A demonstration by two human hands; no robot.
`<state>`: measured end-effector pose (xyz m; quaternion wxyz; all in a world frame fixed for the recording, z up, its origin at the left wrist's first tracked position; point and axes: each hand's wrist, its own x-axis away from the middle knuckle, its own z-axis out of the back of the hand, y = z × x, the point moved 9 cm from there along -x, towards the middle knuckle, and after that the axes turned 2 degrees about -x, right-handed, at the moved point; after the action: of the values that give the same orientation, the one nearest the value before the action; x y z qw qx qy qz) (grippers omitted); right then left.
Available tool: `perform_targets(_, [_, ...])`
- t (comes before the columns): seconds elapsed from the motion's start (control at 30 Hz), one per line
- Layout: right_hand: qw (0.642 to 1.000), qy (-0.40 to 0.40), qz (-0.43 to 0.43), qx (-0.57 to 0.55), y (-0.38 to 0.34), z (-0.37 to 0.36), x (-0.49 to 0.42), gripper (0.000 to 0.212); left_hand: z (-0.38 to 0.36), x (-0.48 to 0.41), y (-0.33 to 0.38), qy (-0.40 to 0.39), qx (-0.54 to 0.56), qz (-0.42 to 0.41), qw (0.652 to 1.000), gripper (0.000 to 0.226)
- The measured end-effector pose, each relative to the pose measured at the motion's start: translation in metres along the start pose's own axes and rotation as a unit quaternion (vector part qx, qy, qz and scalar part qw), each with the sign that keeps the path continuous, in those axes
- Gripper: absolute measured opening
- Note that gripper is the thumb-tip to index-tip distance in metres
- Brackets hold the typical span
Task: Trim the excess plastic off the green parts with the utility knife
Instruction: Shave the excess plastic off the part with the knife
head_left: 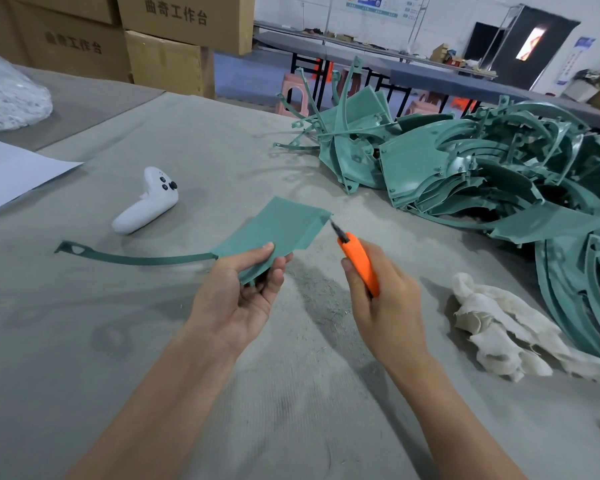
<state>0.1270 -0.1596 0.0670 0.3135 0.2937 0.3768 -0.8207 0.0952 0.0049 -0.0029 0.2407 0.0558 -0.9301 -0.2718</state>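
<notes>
At a grey cloth-covered worktable (194, 133), a sheet of white paper (14, 171) lies at the far left edge, with stacked cardboard boxes (160, 43) behind it. A white handheld controller (145, 202) rests on the cloth just left of centre. A person's left hand (236, 299) holds a green part (278, 226) above the table, thumb on top and fingers curled under its near edge. The part's flat panel tilts up and away, and a long thin strip curves off it to the left. The right hand (385, 306) grips an orange utility knife (358, 259) with all fingers wrapped around the handle. The short blade points up toward the panel's right corner; whether it touches the plastic cannot be told. A crumpled white rag (499, 327) lies on the cloth to the right of that hand. A large heap of green parts (482, 174) covers the table's right side, well apart from the piece in hand.
</notes>
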Motion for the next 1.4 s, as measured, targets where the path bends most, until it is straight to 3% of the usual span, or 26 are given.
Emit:
perform_targets(0.23, [0.999, -0.033, 0.028, 0.004, -0.008, -0.006, 0.007, 0.029, 0.002, -0.001, 0.002, 0.004, 0.009, -0.001, 1.0, 0.005])
perform_targets(0.4, [1.0, 0.017, 0.006, -0.001, 0.002, 0.003, -0.001, 0.028, 0.0, 0.0, 0.002, 0.0, -0.006, -0.009, 1.0, 0.005])
perform_targets(0.57, [0.999, -0.047, 0.014, -0.018, -0.002, -0.012, 0.008, 0.029, 0.003, -0.002, 0.005, 0.006, -0.003, -0.017, 1.0, 0.007])
perform_targets(0.7, [0.999, -0.001, -0.013, -0.042, 0.008, -0.004, -0.002, 0.026, 0.002, -0.002, 0.004, 0.0, -0.006, -0.019, 1.0, 0.005])
perform_targets(0.87, [0.997, -0.061, 0.015, -0.041, -0.001, -0.017, 0.009, 0.027, 0.007, -0.003, 0.004, 0.013, 0.011, -0.014, 1.0, 0.006])
perform_targets(1.03, [0.998, -0.001, -0.009, -0.061, 0.008, -0.007, 0.0, 0.026, 0.007, -0.002, 0.001, 0.009, 0.01, -0.008, 1.0, 0.005])
perform_targets(1.17, [0.996, -0.069, 0.013, -0.062, 0.0, -0.02, 0.011, 0.027, 0.009, -0.003, 0.0, 0.017, 0.024, -0.001, 1.0, 0.008])
perform_targets(1.3, [0.997, -0.001, -0.009, -0.08, 0.006, -0.007, 0.003, 0.018, 0.005, -0.001, -0.001, -0.003, 0.01, 0.007, 1.0, 0.009])
perform_targets(1.4, [0.996, -0.029, -0.008, -0.089, 0.005, -0.013, 0.005, 0.021, 0.005, -0.002, -0.002, -0.002, 0.024, 0.014, 1.0, 0.012])
